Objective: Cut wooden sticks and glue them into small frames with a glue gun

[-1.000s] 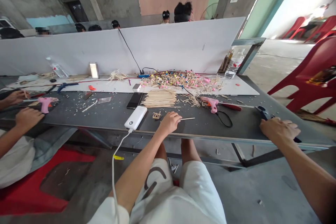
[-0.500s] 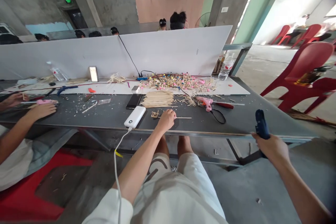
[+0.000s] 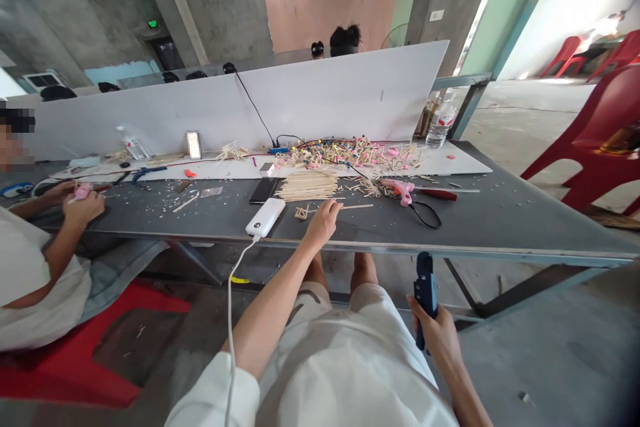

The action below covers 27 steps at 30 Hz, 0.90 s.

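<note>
Table point(image 3: 520, 217) carries most of the items beyond the fingers. White board point(image 3: 350, 97) stands upright along its far side. Stick pile point(image 3: 345, 153) lies before the board, well beyond the left fingers; nearer them, stick row point(image 3: 307, 185) is laid parallel, probably so that single pieces lift out easily. Right hand point(image 3: 440, 323) is wrapped around blue hand tool point(image 3: 425, 287), in front of the table edge; the low grip presumably leaves the upper end free. Left hand point(image 3: 325, 220) is over the table, fingertips pinched. Clear bottle point(image 3: 441, 123) stands beyond and right of the left fingers; its fill level cannot be read. Pink glue gun point(image 3: 401, 190) lies right of these fingers, likely parked within reach. Power bank point(image 3: 265, 216) lies to their left. Small stick frame point(image 3: 301, 213) sits just beside them. Thin stick point(image 3: 359, 206) is grasped by the left fingertips, projecting rightward.
</note>
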{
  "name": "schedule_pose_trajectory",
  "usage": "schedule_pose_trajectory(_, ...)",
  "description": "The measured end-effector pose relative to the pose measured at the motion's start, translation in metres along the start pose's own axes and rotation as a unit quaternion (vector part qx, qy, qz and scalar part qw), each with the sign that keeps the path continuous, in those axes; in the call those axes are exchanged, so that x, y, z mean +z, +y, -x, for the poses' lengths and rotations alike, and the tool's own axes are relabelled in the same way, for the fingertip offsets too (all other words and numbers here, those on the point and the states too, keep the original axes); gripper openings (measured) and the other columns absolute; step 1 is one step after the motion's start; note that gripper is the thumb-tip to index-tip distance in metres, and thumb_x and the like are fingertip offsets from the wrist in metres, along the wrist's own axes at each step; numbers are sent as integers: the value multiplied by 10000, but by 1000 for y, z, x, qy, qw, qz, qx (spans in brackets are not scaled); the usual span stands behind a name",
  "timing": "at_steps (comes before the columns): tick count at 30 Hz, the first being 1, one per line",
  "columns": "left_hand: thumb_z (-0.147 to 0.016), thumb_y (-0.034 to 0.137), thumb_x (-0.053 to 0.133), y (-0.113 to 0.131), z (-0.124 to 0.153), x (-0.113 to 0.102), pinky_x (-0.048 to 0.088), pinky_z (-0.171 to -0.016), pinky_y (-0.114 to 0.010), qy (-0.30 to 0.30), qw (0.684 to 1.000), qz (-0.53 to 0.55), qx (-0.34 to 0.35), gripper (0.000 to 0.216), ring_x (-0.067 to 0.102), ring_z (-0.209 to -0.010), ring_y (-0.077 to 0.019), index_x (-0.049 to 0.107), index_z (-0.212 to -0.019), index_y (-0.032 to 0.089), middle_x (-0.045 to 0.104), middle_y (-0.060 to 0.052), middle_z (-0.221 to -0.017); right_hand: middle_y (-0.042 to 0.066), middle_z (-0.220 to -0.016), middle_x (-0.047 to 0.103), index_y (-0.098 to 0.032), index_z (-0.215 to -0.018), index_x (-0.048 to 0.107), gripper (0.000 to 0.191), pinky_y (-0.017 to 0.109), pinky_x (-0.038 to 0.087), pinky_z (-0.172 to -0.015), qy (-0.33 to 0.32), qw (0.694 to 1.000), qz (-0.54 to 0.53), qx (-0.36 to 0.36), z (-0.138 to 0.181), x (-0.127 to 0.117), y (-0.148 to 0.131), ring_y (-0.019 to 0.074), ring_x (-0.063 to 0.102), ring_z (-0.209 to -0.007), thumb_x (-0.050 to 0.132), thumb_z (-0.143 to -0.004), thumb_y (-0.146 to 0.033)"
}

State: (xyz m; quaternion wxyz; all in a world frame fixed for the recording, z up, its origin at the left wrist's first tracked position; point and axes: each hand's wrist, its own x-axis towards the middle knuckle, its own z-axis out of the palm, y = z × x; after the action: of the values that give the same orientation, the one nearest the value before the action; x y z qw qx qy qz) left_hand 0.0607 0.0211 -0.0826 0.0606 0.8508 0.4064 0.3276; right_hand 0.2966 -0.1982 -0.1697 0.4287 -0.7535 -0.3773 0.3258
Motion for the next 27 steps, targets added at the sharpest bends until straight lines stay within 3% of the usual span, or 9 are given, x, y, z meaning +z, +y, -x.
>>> schedule_pose_trajectory(5, -975, 39, 307, 7, 0, 0, 531, -972, -347, 140, 984, 69, -81, 275, 670, -1089, -180, 477, -1124, 195, 666, -126, -1119, -3, -419, 495, -237, -528, 446, 462, 286, 381, -436, -43, 997, -61, -32, 5, 22, -33, 150, 448, -400, 614, -771, -593)
schedule_pose_trajectory(10, -1055, 220, 58, 39, -15, -6, 572, -903, -362, 328, 917, 132, -185, 279, 691, -1083, -182, 270, -1231, 180, 629, -212, -1171, -18, -424, 478, -235, -555, 436, 451, 263, 368, -425, -82, 990, -109, -48, 6, 39, -75, 133, 435, -396, 626, -778, -579)
schedule_pose_trajectory(11, -1062, 254, 69, 46, -18, -10, 589, -867, -357, 365, 895, 165, -196, 246, 707, -1045, -178, 241, -1225, 191, 635, -203, -1155, -18, -430, 482, -234, -564, 440, 445, 262, 372, -430, -92, 988, -112, -55, 6, 43, -84, 133, 442, -400, 629, -775, -577)
schedule_pose_trajectory(13, -1069, 344, 249, 58, -20, -20, 608, -821, -394, 478, 785, 339, -200, 133, 741, -940, -195, 252, -1144, 234, 668, -138, -1074, -11, -451, 508, -227, -592, 466, 420, 260, 369, -435, -99, 987, -101, -78, 4, 51, -101, 139, 462, -408, 618, -778, -571)
schedule_pose_trajectory(15, -1032, 381, 423, 67, -19, -33, 611, -815, -431, 539, 688, 448, -187, 201, 754, -880, -210, 269, -1059, 254, 681, -71, -983, 4, -476, 543, -221, -614, 488, 394, 261, 367, -449, -96, 988, -62, -104, -1, 60, -118, 151, 493, -424, 585, -794, -557)
schedule_pose_trajectory(17, -976, 370, 558, 71, -14, -45, 606, -829, -459, 567, 637, 492, -174, 307, 758, -855, -218, 276, -1030, 262, 677, -33, -943, 17, -504, 577, -212, -640, 528, 355, 261, 367, -472, -89, 988, -37, -121, -6, 69, -135, 165, 527, -453, 582, -796, -526)
schedule_pose_trajectory(21, -891, 319, 687, 69, -1, -55, 594, -859, -501, 562, 628, 519, -141, 417, 757, -850, -223, 307, -1052, 261, 676, -9, -932, 40, -583, 636, -201, -702, 595, 281, 263, 357, -523, -75, 986, -2, -152, -9, 91, -165, 193, 580, -534, 576, -803, -462)
schedule_pose_trajectory(27, -878, 313, 702, 55, 12, -42, 573, -898, -530, 512, 649, 547, -134, 428, 756, -851, -214, 331, -1084, 256, 689, 3, -893, 70, -692, 695, -196, -784, 634, 226, 265, 369, -581, -77, 981, 29, -176, 14, 114, -176, 230, 645, -662, 541, -835, -396)
